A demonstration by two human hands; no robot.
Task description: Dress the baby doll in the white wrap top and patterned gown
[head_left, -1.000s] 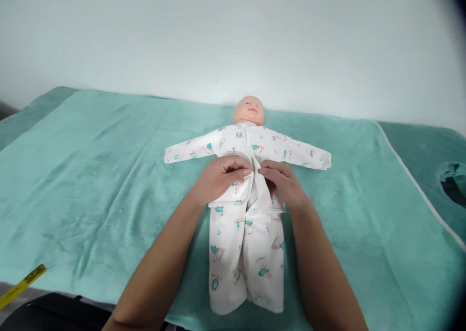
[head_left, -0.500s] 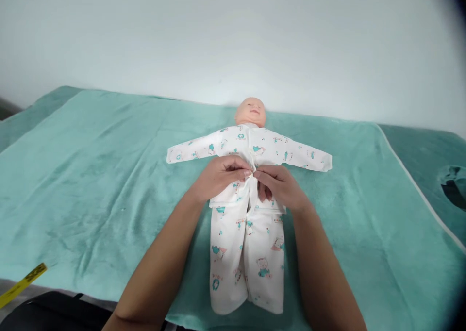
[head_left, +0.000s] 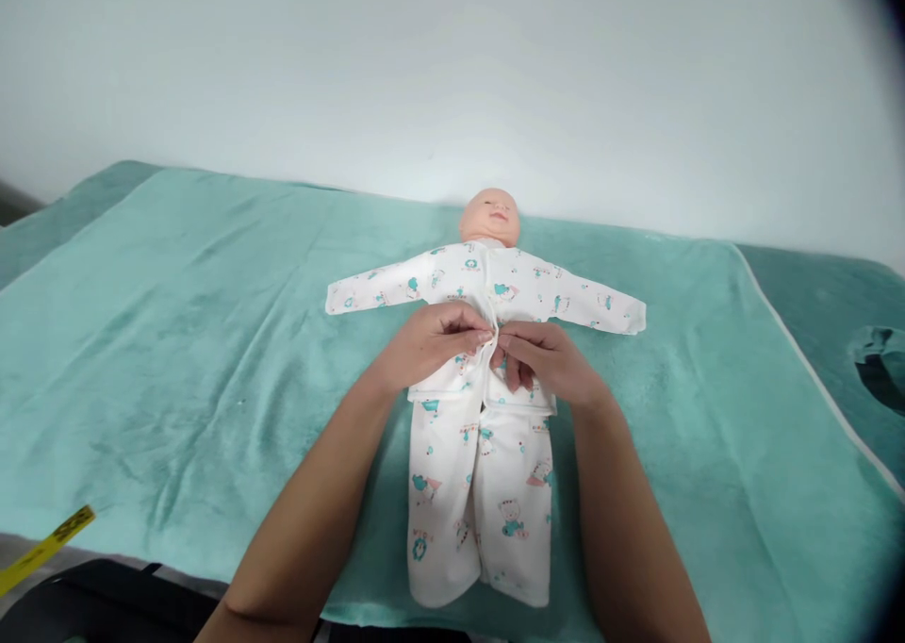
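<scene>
A baby doll (head_left: 489,217) lies on its back, arms spread, dressed in a white printed jacket (head_left: 452,271) and matching trousers (head_left: 442,492). My left hand (head_left: 435,343) pinches one front edge of the jacket at the belly. From the other side, my right hand (head_left: 543,355) grips the opposite front edge, thumb and forefinger together and the other fingers curled under. The fingertips of both hands nearly meet at the middle of the front opening. Any fastener between them is too small to make out. Below the hands the jacket hem parts slightly over the trousers.
A green blanket (head_left: 176,341) with some creases covers the table beneath the doll. Behind it rises a white wall (head_left: 396,77). A yellow strip (head_left: 46,549) and a black object (head_left: 106,605) are at the lower left. Something dark (head_left: 883,370) lies at the right.
Both hands stay at the jacket front. The fingertips have drawn slightly apart, and the edge between them now stands up more. The view has shifted very slightly.
</scene>
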